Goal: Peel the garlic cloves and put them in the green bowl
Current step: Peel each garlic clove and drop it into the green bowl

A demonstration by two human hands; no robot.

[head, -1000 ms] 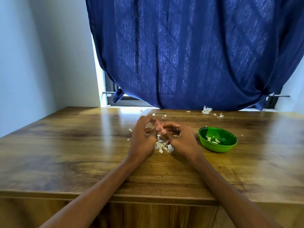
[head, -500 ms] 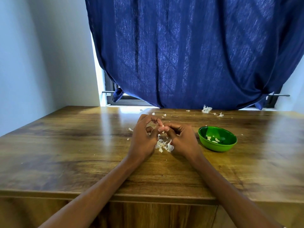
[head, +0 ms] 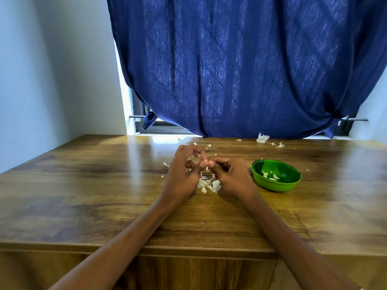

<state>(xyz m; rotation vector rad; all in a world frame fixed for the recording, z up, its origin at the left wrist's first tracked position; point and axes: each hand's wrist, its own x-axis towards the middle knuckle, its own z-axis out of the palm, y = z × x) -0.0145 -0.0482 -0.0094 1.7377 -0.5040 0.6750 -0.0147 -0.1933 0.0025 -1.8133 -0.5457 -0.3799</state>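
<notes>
In the head view both hands stay together at mid-table, a touch lower in frame than a second ago. The left hand and right hand have curled fingers whose tips meet on a small garlic clove, pinched between them and mostly hidden. The pile of garlic skins lies unchanged beneath them, at 6 o'clock from the clove. The green bowl sits unmoved at 3 o'clock from the right hand, near but apart, holding a few peeled cloves. Loose skin scraps remain at 12 o'clock of the bowl, by the blue curtain, on the wooden table.
</notes>
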